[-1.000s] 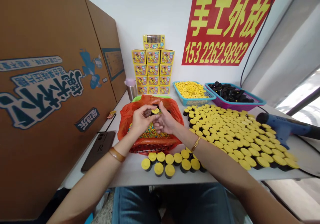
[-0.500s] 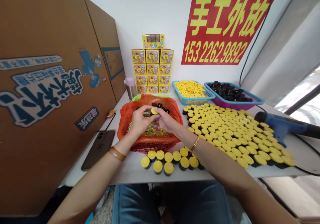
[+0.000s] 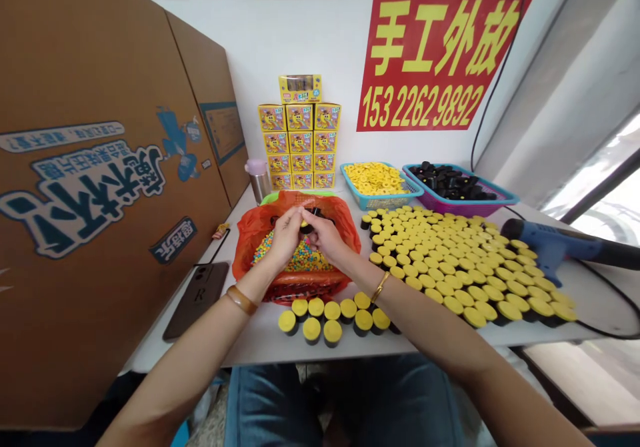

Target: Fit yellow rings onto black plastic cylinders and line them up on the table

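Observation:
Above a basket lined with a red plastic bag [image 3: 247,237], my left hand [image 3: 285,239] and my right hand [image 3: 327,239] meet around a small black cup with a yellow lid [image 3: 305,224]. Both hands are closed on it, fingers and thumbs pressed at its top and sides. My fingers hide much of the cup. Below them, small multicoloured candy beads [image 3: 300,259] fill the front of the basket. A few black cups [image 3: 324,216] lie at its back, partly covered by my right hand.
Many yellow-lidded black cups [image 3: 435,254] stand on the right, with several more [image 3: 332,332] along the front. Behind are a basket of yellow lids [image 3: 377,179] and one of black cups [image 3: 450,184]. A blue heat-gun-like tool [image 3: 545,240], phone [image 3: 197,300], flask [image 3: 259,182], stacked boxes [image 3: 300,144] and cartons [image 3: 100,100] surround these.
My hands have closed in tighter around the cup, and its yellow lid shows less than before. The whole view has shifted slightly with the head.

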`<move>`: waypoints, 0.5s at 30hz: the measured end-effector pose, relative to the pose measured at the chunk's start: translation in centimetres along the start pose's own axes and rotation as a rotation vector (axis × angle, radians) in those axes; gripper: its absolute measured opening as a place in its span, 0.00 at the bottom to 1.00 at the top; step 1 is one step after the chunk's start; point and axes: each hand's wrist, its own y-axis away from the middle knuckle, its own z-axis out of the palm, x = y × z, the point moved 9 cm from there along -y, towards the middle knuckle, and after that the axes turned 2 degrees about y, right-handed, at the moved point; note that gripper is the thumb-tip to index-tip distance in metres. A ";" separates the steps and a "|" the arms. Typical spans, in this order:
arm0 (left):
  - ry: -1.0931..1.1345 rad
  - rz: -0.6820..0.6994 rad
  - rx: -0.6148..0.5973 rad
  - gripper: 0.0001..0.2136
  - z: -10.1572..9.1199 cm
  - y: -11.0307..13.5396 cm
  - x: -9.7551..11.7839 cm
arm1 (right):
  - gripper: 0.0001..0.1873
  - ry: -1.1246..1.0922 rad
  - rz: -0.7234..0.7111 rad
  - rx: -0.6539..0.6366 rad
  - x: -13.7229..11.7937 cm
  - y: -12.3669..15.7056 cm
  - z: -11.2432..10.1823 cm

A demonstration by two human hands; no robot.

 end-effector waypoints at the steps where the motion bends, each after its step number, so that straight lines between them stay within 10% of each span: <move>1: 0.017 -0.009 0.020 0.19 0.1 -0.1 0.0 | 0.27 0.023 0.006 -0.007 0.1 -0.1 -0.2; 9: -0.113 -0.232 -0.138 0.27 2.5 -2.2 -1.9 | 0.18 0.667 -0.456 -0.026 -6.4 -0.6 -4.0; 12: -0.273 -0.290 -0.182 0.27 1.6 -3.7 -3.1 | 0.14 0.979 -0.403 0.216 -8.4 -1.3 -10.0; 15: -0.887 -0.194 -0.199 0.13 -1.5 -5.8 -3.5 | 0.14 1.386 -0.174 0.387 -7.8 -1.4 -16.3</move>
